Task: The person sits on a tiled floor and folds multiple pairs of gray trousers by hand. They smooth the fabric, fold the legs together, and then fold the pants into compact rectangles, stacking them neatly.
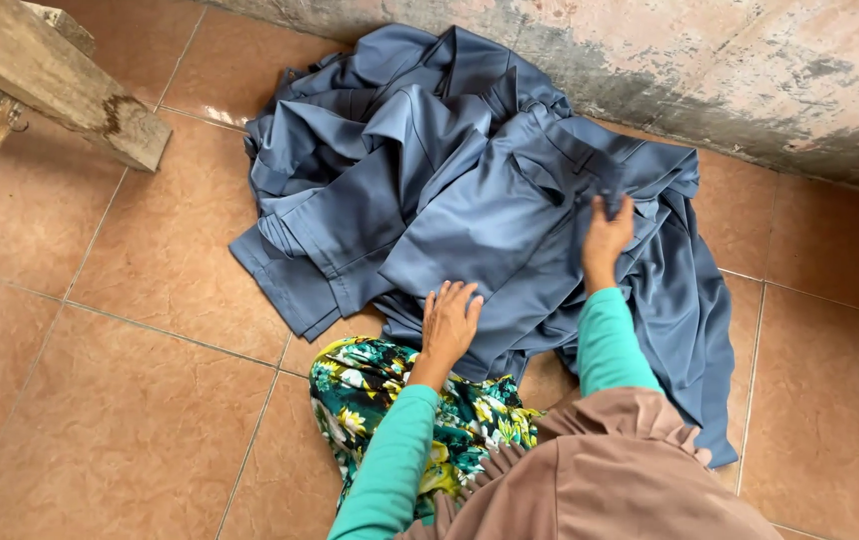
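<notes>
On tiled floor (130, 330), blue-grey garment pile (450, 190) spreads by wall (710, 70). Left hand (448, 322) flat, fingers spread, pressing cloth at its 12 o'clock. Right hand (605, 240) pinches fabric fold at 12. Wooden bench (50, 80) at 10.

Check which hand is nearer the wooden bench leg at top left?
Left. The left hand lies flat on the blue-grey garments near their lower edge, closer to the wooden bench leg. The right hand grips cloth farther right, toward the wall.

Crumpled blue-grey garments (470, 190) lie heaped on the tiled floor.
</notes>
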